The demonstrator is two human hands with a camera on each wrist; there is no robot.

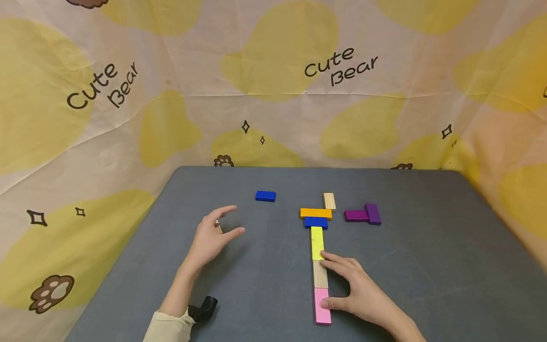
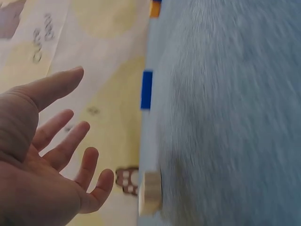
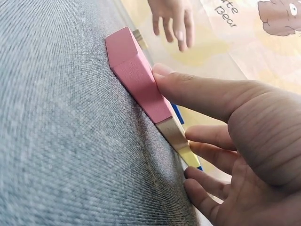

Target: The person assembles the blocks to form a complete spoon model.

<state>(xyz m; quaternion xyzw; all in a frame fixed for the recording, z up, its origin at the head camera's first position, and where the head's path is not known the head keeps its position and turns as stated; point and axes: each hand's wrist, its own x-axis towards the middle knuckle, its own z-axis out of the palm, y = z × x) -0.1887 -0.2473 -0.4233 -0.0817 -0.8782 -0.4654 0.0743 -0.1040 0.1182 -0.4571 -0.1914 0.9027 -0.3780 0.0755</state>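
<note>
A row of blocks runs toward me on the grey table: a yellow block (image 1: 317, 242), a plain wooden block (image 1: 320, 274) and a pink block (image 1: 322, 313), end to end. At its far end a blue block (image 1: 316, 222) and an orange block (image 1: 315, 213) lie crosswise. My right hand (image 1: 361, 294) touches the row, thumb on the pink block and fingertips near the yellow-wooden joint. Over the table at left, my left hand (image 1: 210, 240) holds nothing, its thumb and fingers spread. Partly hidden behind it is another wooden block (image 2: 151, 192).
Another blue block (image 1: 266, 196) lies toward the back. Beyond the orange block is a wooden block (image 1: 329, 201). Two purple blocks (image 1: 356, 216) touch in a T shape at right. A printed cloth (image 1: 273, 114) hangs behind the table (image 1: 427, 266).
</note>
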